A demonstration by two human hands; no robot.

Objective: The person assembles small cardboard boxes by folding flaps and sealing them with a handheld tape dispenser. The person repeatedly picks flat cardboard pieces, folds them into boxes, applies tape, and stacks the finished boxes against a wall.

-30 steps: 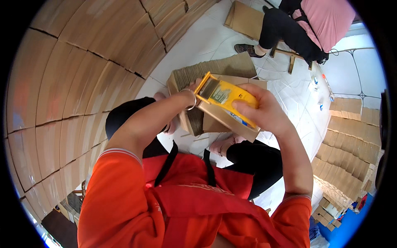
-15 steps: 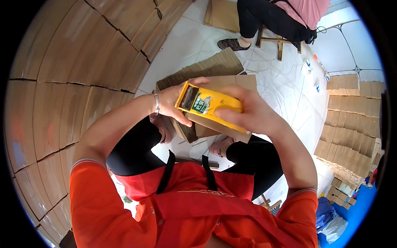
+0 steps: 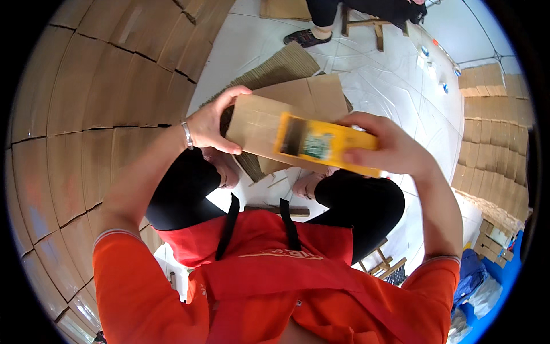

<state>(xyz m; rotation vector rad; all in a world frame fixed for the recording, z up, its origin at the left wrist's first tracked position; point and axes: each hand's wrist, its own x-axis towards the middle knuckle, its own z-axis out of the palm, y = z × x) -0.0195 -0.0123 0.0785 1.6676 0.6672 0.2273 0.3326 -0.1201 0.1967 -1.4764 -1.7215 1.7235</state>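
My left hand [image 3: 209,123] grips the left end of a small brown cardboard box [image 3: 252,127], fingertips at its far edge and thumb at its near edge. The box is held above the floor between my knees. A yellow boxy tool, seemingly a tape dispenser [image 3: 341,150], with a dark window and a green label, lies across the right part of the box and hides it. Wrapped round the tool's right end is my right hand [image 3: 392,143]. The tool is slightly blurred, and whether it touches the box I cannot tell.
Flat cardboard [image 3: 312,94] and a stack of folded cardboard [image 3: 275,69] lie beyond my hands. Stacked boxes [image 3: 86,86] wall the left side; more cardboard stacks [image 3: 495,132] stand at right. Another person's shoe [image 3: 307,38] and a wooden stool [image 3: 375,26] are at the far side.
The yellow tape dispenser has moved right with my right hand, away from my left hand, uncovering the left part of the box. My left hand has shifted slightly left. The whole view has shifted a little.
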